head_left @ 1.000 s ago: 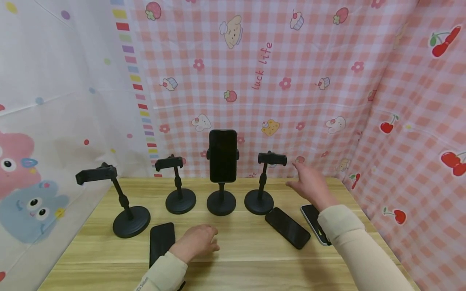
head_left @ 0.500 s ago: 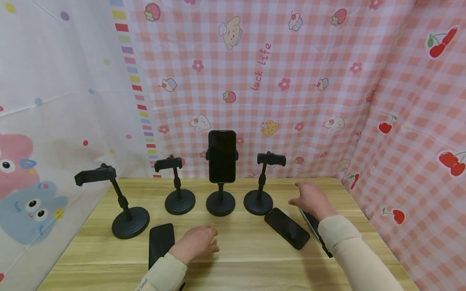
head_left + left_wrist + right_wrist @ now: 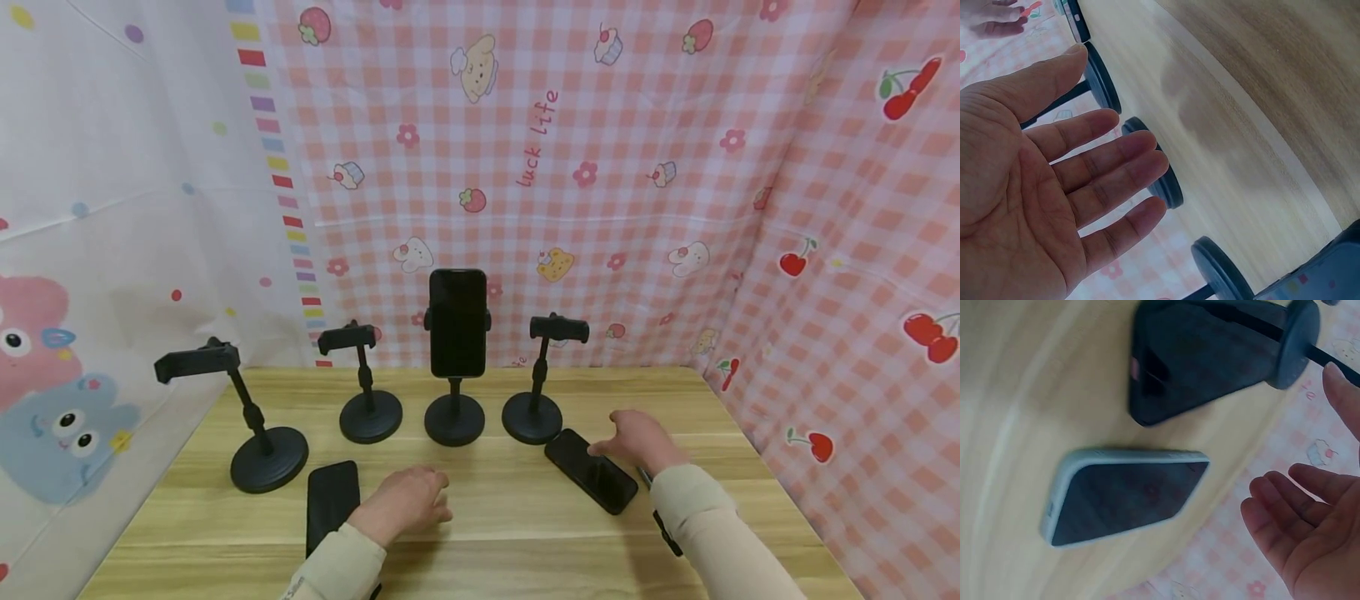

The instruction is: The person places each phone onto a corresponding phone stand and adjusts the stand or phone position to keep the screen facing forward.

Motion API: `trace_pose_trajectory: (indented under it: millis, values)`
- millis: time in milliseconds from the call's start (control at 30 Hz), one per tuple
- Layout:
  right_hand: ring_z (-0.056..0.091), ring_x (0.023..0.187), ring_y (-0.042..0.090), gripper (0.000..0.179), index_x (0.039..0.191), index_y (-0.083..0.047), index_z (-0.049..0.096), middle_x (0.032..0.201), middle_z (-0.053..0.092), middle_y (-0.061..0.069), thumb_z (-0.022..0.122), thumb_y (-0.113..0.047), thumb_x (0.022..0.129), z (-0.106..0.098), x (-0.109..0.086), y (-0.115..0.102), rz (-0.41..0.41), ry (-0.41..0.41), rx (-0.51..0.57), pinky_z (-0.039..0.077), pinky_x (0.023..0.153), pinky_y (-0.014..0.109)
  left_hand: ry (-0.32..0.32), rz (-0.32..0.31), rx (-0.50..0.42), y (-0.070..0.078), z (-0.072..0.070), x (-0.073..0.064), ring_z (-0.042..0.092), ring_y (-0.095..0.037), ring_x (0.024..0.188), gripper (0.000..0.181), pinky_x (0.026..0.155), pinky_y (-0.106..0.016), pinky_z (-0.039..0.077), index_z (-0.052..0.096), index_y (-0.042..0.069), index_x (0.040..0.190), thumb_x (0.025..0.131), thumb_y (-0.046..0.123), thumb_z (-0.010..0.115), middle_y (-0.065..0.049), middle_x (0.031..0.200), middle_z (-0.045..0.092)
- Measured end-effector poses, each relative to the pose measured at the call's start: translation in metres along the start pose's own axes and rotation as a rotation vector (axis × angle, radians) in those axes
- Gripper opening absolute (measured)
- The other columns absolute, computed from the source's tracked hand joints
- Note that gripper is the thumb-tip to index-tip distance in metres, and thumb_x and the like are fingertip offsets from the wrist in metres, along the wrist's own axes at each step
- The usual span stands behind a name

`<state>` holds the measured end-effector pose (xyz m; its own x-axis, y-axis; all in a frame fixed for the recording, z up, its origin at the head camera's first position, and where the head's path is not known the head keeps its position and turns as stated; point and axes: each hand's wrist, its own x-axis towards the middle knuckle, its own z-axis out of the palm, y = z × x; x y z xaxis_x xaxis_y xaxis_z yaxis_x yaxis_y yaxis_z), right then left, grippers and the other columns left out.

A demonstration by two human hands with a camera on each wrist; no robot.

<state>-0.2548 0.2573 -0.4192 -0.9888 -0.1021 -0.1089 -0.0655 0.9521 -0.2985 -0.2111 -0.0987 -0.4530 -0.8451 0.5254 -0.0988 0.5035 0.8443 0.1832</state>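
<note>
Phone stand (image 3: 252,414) at the far left rises near the left edge of the table (image 3: 517,533), and just right of its base and nearer the front edge a black phone (image 3: 332,500) lies flat, its long axis running front to back, its near end covered by the left sleeve (image 3: 333,562). A second stand (image 3: 366,379) stands closer to the table's back edge. The left hand (image 3: 401,500) comes next, over the front part of the table just right of that black phone: fingers loosely extended, thumb apart from them, holding nothing. Toward the back edge, the middle stand (image 3: 454,419) carries an upright phone (image 3: 457,323). A fourth stand (image 3: 539,375) follows, its base right by the back end of a dark phone (image 3: 582,467) that lies flat, slanting from there toward the table's front right corner. The right hand (image 3: 637,442) is over the table's right side, fingers gently bent, thumb parted from them, with hold of nothing; it is much the nearer hand to the dark phone, which lies to its left and toward the front edge. Last comes a pale-edged phone (image 3: 1129,500), flat on the table, mostly hidden from the head view beneath the right hand and right sleeve (image 3: 697,508); its long axis runs roughly alongside the dark phone's. The right wrist view shows both clear of the fingers.
</note>
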Motion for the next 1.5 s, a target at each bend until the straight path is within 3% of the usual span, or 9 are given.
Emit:
trace_pose_trajectory:
  millis: [267,600,933,1367,1500]
  values:
    - [0.058,0.11,0.045,0.078,0.127,0.016,0.054,0.121,0.06,0.03,0.082,-0.039,0.08,0.021,-0.006,0.003,0.059,-0.061,0.045,0.047,0.092,0.054,-0.007,-0.007,-0.003,0.001,0.0,0.0,0.066,-0.024,0.09,0.036,0.079,-0.04,0.053,0.069,0.005,0.107,0.085,0.031,0.079,-0.007,0.098,0.068]
    - [0.06,0.088,0.033,0.063,0.099,0.006,0.062,0.099,0.061,0.022,0.087,-0.045,0.072,0.04,-0.009,0.004,0.092,-0.074,-0.013,0.049,0.082,0.05,-0.006,-0.006,-0.006,0.001,0.0,-0.001,0.065,-0.024,0.09,0.035,0.077,-0.041,0.053,0.069,0.005,0.107,0.085,0.031,0.079,-0.006,0.097,0.068]
    - [0.057,0.099,0.041,0.07,0.105,0.008,0.061,0.106,0.057,0.026,0.088,-0.046,0.069,0.054,-0.014,0.006,0.111,-0.061,-0.006,0.047,0.086,0.056,-0.017,-0.004,-0.008,0.001,0.001,-0.001,0.065,-0.024,0.093,0.036,0.08,-0.041,0.053,0.069,0.004,0.109,0.086,0.031,0.078,-0.008,0.101,0.069]
    - [0.052,0.104,0.048,0.076,0.111,0.015,0.058,0.107,0.051,0.031,0.087,-0.042,0.071,0.073,-0.017,0.013,0.094,0.044,0.017,0.046,0.087,0.059,-0.013,-0.001,-0.011,0.001,0.003,0.0,0.065,-0.025,0.094,0.034,0.081,-0.041,0.053,0.069,0.005,0.107,0.086,0.03,0.078,-0.008,0.101,0.069]
    - [0.049,0.106,0.051,0.078,0.114,0.018,0.057,0.109,0.049,0.034,0.086,-0.041,0.072,0.073,-0.019,0.012,0.08,0.042,0.011,0.044,0.089,0.06,-0.01,0.001,-0.011,0.002,0.004,0.001,0.065,-0.024,0.092,0.033,0.079,-0.041,0.053,0.068,0.005,0.104,0.085,0.03,0.079,-0.007,0.099,0.069]
